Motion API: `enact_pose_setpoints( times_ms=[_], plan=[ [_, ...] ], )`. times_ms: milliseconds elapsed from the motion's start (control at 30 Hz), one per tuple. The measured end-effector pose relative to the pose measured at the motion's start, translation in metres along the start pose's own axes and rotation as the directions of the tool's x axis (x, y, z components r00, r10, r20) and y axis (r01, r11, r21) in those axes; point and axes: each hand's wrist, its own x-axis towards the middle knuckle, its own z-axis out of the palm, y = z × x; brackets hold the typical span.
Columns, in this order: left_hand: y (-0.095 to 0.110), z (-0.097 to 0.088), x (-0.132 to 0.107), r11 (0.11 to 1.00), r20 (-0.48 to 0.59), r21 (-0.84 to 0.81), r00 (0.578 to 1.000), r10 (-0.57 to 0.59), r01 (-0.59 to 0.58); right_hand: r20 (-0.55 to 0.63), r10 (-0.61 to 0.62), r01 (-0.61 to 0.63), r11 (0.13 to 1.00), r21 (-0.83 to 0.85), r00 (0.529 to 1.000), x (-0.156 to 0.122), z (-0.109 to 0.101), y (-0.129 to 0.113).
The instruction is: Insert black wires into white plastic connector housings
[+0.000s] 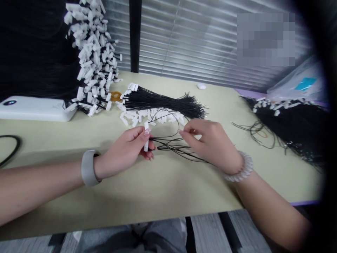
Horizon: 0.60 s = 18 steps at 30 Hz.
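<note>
My left hand (pixel 126 149) is closed on a small white connector (pixel 146 137) with thin black wires (pixel 171 146) running out of it to the right. My right hand (pixel 210 142) pinches one of those black wires just right of the connector, fingers pressed together. Both hands hover over the pale table (pixel 147 189) near its middle. A grey band sits on my left wrist and a clear bead bracelet on my right wrist.
A bundle of black wires with white connectors (pixel 160 103) lies just behind my hands. A tall heap of wired connectors (pixel 92 56) stands at the back left, beside a white box (pixel 34 108). More black wires (pixel 289 123) lie at the right. A black cable (pixel 12 149) curls at the left edge.
</note>
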Motion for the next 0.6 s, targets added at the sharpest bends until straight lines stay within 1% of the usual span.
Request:
enact_pose_setpoints(
  times_ms=[67, 100, 167, 233, 333, 400, 467, 533, 600],
  plan=[
    [-0.002, -0.001, 0.001, 0.999, -0.024, -0.041, 1.000, 0.008, -0.009, -0.002, 0.109, -0.109, 0.992, -0.058, 0.994, 0.001, -0.004, 0.008],
    [-0.003, -0.001, 0.001, 0.998, -0.033, -0.065, 0.999, 0.009, -0.011, 0.015, 0.150, -0.149, 0.986, -0.075, 0.989, 0.001, -0.005, 0.012],
    [-0.004, -0.002, 0.002, 0.994, -0.048, -0.106, 0.999, 0.007, -0.012, 0.092, 0.194, -0.188, 0.980, -0.068, 0.977, 0.001, -0.007, 0.019],
    [-0.005, -0.003, 0.002, 0.992, -0.065, -0.126, 0.998, 0.009, -0.018, 0.186, 0.206, -0.205, 0.979, -0.025, 0.961, 0.001, -0.008, 0.023],
    [-0.006, -0.003, 0.003, 0.989, -0.098, -0.146, 0.995, 0.025, -0.039, 0.301, 0.188, -0.215, 0.975, 0.058, 0.935, 0.002, -0.009, 0.023],
    [-0.006, -0.003, 0.003, 0.987, -0.110, -0.155, 0.993, 0.031, -0.048, 0.370, 0.152, -0.210, 0.970, 0.122, 0.917, 0.002, -0.010, 0.020],
    [-0.004, -0.002, 0.001, 0.990, -0.097, -0.134, 0.995, 0.028, -0.041, 0.417, 0.102, -0.200, 0.959, 0.199, 0.903, 0.001, -0.011, 0.014],
    [-0.001, 0.000, -0.001, 0.998, -0.054, -0.066, 0.998, 0.021, -0.024, 0.413, 0.048, -0.173, 0.947, 0.271, 0.910, 0.001, -0.010, 0.005],
    [0.003, 0.002, -0.004, 1.000, 0.005, 0.022, 1.000, 0.010, -0.011, 0.367, -0.007, -0.118, 0.941, 0.318, 0.930, 0.000, -0.006, -0.006]
  ],
)
